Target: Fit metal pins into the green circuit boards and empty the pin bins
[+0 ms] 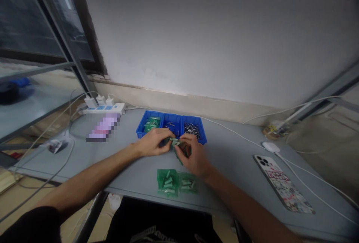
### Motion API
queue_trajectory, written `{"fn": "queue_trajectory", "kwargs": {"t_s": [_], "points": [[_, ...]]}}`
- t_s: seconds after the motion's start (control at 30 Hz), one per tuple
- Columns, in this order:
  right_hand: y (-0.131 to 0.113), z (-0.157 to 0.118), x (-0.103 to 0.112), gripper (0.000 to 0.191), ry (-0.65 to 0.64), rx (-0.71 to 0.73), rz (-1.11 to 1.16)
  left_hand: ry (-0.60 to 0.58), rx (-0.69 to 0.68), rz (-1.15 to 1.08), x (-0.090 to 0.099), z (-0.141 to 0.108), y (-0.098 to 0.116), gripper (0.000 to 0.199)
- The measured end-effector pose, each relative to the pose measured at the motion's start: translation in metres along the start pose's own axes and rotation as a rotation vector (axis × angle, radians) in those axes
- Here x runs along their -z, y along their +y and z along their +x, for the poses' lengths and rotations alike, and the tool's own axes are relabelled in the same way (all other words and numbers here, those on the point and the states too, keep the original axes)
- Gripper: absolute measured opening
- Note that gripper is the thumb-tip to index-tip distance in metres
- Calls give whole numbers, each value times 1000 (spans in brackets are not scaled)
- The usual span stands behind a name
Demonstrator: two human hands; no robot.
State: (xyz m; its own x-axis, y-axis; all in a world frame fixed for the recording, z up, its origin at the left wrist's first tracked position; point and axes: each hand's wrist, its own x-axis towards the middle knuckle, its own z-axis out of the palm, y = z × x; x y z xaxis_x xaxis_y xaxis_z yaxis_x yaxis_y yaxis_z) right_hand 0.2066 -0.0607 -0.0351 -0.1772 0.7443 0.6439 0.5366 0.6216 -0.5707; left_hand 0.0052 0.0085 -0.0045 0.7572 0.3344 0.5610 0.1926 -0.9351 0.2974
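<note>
Held in a narrow pinch between the left hand (153,142) and the right hand (194,156), both closed in on it: a small green plastic bag (175,142), its exact grip partly hidden. Light, soft and thin-filmed by the look of it, probably slippery, with firm small parts inside; best taken by a flat edge, clear of those lumps. Position: just in front of a blue compartment tray (142,131), with loose metal pins (192,130) in the tray's right compartment, and beyond two more green bags (168,183) on the grey table (232,160).
</note>
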Motion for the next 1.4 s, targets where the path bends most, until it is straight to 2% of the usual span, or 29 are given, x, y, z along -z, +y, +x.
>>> {"fn": "queue_trajectory", "kwargs": {"t_s": [0.17,0.3,0.4,0.6,0.7,0.87,1.0,1.07,1.17,1.27,1.4], "points": [[1,0,3,13,29,-18,-4,137,100,-15,-4,-6,-5,28],[-2,4,9,11,47,-28,-19,193,27,12,-5,-8,-9,26],[-3,4,10,11,60,-66,9,210,5,3,-4,-6,-9,35],[-5,4,12,23,56,-64,46,126,-59,-20,4,-1,-6,36],[-5,5,12,29,61,-62,60,135,-91,-27,7,0,-7,41],[-1,7,12,26,77,-63,7,126,-82,-7,6,0,-9,37],[0,10,13,9,98,1,-25,119,-85,38,7,1,-6,21],[-2,11,13,12,111,16,-34,124,-89,71,7,3,-4,17],[-5,11,13,17,88,21,-28,125,-76,95,7,3,-2,22],[-6,12,13,18,55,20,-22,217,-3,136,12,3,-5,24],[-3,10,11,20,-45,24,-90,441,226,333,29,0,-23,29]]}}
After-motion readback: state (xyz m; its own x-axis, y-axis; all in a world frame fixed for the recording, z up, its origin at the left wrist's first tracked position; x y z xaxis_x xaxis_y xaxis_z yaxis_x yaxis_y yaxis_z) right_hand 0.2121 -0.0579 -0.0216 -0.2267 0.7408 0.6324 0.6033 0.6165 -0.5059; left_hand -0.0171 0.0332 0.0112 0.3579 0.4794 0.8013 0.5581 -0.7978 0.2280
